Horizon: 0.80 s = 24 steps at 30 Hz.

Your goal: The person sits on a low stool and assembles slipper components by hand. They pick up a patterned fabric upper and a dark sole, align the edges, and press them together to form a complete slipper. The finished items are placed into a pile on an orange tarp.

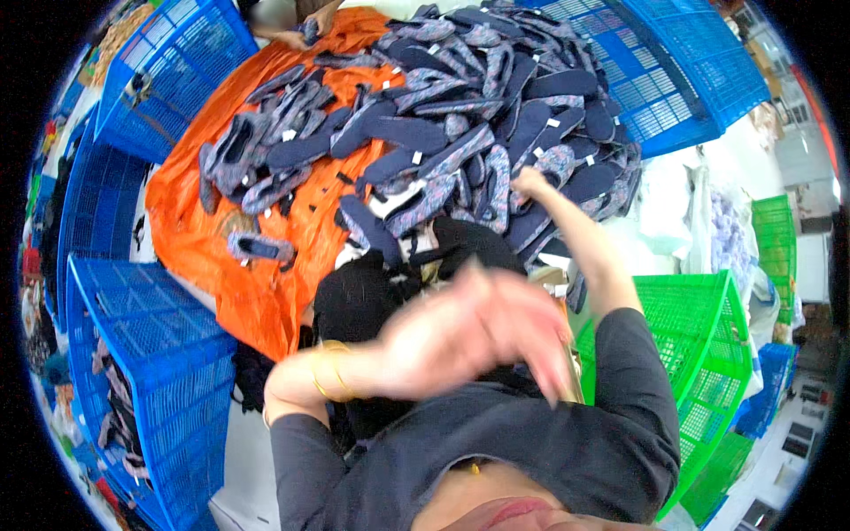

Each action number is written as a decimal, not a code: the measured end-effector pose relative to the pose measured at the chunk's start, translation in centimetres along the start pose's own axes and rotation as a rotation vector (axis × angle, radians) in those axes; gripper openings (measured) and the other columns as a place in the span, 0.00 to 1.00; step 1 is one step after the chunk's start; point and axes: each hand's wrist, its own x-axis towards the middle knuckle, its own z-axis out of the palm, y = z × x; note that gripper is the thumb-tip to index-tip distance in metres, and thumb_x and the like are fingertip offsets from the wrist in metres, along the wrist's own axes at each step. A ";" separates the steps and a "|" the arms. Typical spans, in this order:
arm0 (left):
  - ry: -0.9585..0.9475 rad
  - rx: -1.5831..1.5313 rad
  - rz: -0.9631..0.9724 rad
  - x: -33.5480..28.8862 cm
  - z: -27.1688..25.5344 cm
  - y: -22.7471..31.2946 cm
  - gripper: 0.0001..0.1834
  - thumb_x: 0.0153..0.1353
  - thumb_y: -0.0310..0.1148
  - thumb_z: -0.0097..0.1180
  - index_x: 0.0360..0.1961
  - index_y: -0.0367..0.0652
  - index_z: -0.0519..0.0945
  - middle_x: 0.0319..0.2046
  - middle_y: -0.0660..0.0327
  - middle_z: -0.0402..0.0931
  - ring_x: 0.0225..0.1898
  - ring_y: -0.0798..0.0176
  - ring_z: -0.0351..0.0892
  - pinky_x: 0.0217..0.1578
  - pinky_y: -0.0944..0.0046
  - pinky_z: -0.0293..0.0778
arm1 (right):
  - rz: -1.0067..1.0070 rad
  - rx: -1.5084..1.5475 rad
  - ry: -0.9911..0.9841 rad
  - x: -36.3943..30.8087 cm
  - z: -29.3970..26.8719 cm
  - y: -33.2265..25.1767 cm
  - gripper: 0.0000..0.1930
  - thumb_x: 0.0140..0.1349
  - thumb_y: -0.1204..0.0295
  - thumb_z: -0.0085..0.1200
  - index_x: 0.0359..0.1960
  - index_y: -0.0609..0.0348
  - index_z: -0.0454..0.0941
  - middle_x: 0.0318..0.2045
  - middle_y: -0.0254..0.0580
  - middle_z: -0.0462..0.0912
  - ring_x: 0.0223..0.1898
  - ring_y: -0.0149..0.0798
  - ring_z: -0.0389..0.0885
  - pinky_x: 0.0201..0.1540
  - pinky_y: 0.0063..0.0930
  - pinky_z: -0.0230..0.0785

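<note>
A large heap of dark blue slippers with a floral pattern lies in front of me, partly on an orange sheet. My right hand reaches into the near right part of this heap, its fingers curled on a patterned slipper. My left hand crosses in front of my body, above my lap, smeared by motion. Whether it holds anything is not visible. One slipper sits apart from the heap on the orange sheet.
Blue plastic crates line the left side, and more blue crates stand at the far right. A green crate is close by my right elbow. At the far left of the heap, another person's hand is near a slipper.
</note>
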 end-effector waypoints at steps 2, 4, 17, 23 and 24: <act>-0.130 0.049 -0.173 0.4 3.2 -2.3 0.40 0.64 0.65 0.38 0.55 0.34 0.70 0.51 0.44 0.73 0.55 0.42 0.71 0.56 0.44 0.64 | -0.042 -0.146 -0.132 1.9 2.9 -0.5 0.14 0.56 0.66 0.52 0.32 0.66 0.82 0.33 0.54 0.85 0.31 0.47 0.86 0.39 0.38 0.78; -0.241 -0.127 -0.136 0.6 4.0 -2.9 0.39 0.65 0.64 0.35 0.57 0.36 0.69 0.52 0.46 0.71 0.54 0.47 0.69 0.58 0.46 0.60 | 0.163 0.182 -0.328 3.8 5.5 -1.5 0.11 0.54 0.68 0.54 0.27 0.64 0.82 0.26 0.50 0.85 0.25 0.42 0.86 0.32 0.39 0.79; -0.572 -0.093 -0.308 -1.1 7.1 -5.2 0.39 0.69 0.61 0.26 0.58 0.31 0.64 0.53 0.53 0.69 0.58 0.59 0.65 0.61 0.59 0.56 | 0.149 0.515 0.129 -0.1 -5.2 -2.0 0.27 0.36 0.64 0.67 0.37 0.75 0.80 0.37 0.56 0.83 0.34 0.47 0.83 0.38 0.36 0.74; -0.685 0.132 -0.003 -3.5 8.4 -11.1 0.44 0.65 0.66 0.26 0.61 0.33 0.62 0.56 0.49 0.69 0.58 0.50 0.67 0.60 0.50 0.58 | -0.337 1.347 -0.096 -15.5 -13.4 -12.6 0.11 0.54 0.68 0.66 0.31 0.54 0.75 0.17 0.21 0.69 0.12 0.18 0.56 0.14 0.17 0.43; -0.687 0.314 0.043 -3.4 8.9 -9.6 0.41 0.65 0.64 0.32 0.59 0.34 0.66 0.55 0.49 0.70 0.57 0.49 0.68 0.59 0.49 0.58 | -0.354 1.402 -0.112 -18.6 -13.8 -13.6 0.10 0.55 0.69 0.65 0.30 0.53 0.74 0.16 0.20 0.67 0.12 0.17 0.55 0.14 0.16 0.42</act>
